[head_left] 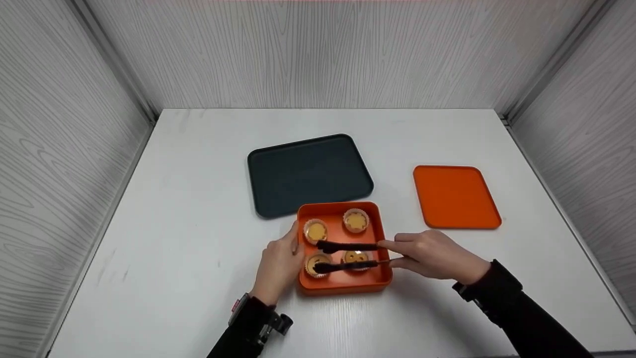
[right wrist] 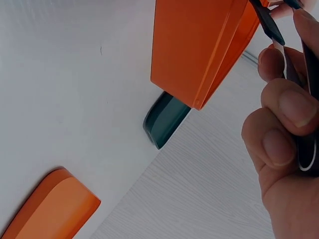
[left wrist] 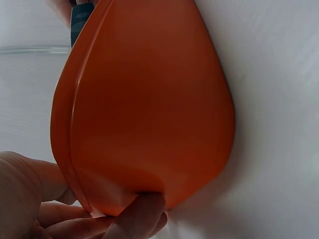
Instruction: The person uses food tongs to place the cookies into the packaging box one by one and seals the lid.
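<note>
An orange square box (head_left: 345, 289) stands near the front of the table, holding several small yellow tarts in pale paper cups, among them a back-right tart (head_left: 356, 221) and a back-left tart (head_left: 316, 231). My left hand (head_left: 279, 266) grips the box's left wall; the left wrist view has its fingers around a corner of the box. In my right hand (head_left: 432, 253) are black tongs (head_left: 348, 246), their arms spread apart over the box. The lower arm crosses above the front-left tart (head_left: 314, 259) and the front-right tart (head_left: 356, 255), partly hiding both. No tart is visibly lifted.
Behind the box lies a dark green tray (head_left: 308, 174), its near edge close to the box. A flat orange tray (head_left: 457, 196) is on the right side of the white table (head_left: 189, 199). Grey wood-grain panels (head_left: 323, 54) enclose the back and both sides.
</note>
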Motion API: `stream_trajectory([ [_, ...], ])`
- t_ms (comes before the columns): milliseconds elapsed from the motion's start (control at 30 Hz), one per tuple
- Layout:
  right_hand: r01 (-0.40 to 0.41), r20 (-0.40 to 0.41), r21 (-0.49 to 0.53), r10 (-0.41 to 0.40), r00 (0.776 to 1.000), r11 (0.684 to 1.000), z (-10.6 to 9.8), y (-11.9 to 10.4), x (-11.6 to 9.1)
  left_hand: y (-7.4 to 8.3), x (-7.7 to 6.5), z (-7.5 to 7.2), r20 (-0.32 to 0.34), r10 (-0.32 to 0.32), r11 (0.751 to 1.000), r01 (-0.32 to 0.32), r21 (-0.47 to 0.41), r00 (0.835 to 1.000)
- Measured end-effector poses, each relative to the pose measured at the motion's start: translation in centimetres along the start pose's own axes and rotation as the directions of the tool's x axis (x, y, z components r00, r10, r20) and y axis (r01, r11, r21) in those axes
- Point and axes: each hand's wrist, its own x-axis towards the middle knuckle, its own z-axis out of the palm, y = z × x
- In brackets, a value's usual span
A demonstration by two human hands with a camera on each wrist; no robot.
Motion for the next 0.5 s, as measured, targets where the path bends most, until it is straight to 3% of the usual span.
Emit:
stream_trajectory([
  [333,0.012,-0.073,-0.035,-0.015,0.997,0.999,-0.6,1.0,-1.6,-0.2,0.0,0.2,-0.009,0.009,1.000,-0.009,-0.005,1.000],
  [500,-0.022,-0.138,-0.018,0.020,0.990,1.000,-1.5,1.8,-3.1,-0.2,0.0,0.2,-0.014,0.010,1.000,-0.010,-0.004,1.000],
])
